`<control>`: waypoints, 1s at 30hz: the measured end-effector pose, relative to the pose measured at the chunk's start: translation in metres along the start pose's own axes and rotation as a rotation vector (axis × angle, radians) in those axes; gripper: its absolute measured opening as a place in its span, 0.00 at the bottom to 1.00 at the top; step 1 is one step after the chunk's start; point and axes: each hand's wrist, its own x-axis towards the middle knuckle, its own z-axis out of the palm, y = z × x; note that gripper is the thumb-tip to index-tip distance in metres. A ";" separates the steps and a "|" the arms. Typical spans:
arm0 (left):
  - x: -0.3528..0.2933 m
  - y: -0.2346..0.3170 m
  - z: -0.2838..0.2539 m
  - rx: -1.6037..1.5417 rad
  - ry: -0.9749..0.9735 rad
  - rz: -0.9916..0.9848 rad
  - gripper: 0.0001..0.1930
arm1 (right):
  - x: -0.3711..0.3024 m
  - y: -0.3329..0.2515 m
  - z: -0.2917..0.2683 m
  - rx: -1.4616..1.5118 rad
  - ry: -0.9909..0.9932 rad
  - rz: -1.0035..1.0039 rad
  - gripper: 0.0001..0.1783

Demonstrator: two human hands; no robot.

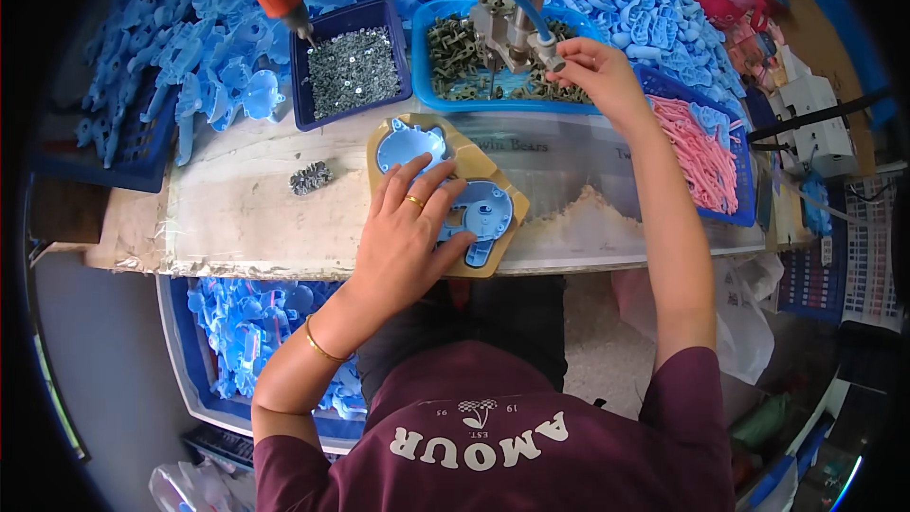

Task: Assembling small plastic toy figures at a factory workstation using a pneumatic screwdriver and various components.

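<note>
Glossy, cupped blue plastic (488, 213) is nestling in the tan jig (474, 163), directly under the left grip (402, 232), fingers fanning flat, clasping nothing; the right grip (607, 83) is pinching a small dark piece (557, 65) by the tray (474, 105)! Pale worktop (578, 166) is stretching from jig to basket (746, 171), the jig hugging the front edge.
</note>
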 end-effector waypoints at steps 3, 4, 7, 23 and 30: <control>0.002 0.000 -0.003 0.005 0.020 0.019 0.26 | -0.009 -0.004 -0.002 0.048 0.040 0.005 0.07; 0.003 0.001 -0.004 -0.004 0.032 0.028 0.26 | -0.016 -0.008 0.000 0.080 0.048 0.037 0.08; 0.017 0.008 -0.011 -0.179 0.113 -0.014 0.25 | -0.041 -0.025 0.008 0.117 -0.043 0.024 0.08; 0.025 0.005 -0.007 -0.978 0.110 -0.413 0.09 | -0.116 0.017 -0.102 -0.909 0.503 -0.046 0.08; 0.014 0.008 -0.017 -0.839 -0.012 -0.389 0.08 | -0.101 0.089 -0.141 -1.236 0.323 -0.178 0.11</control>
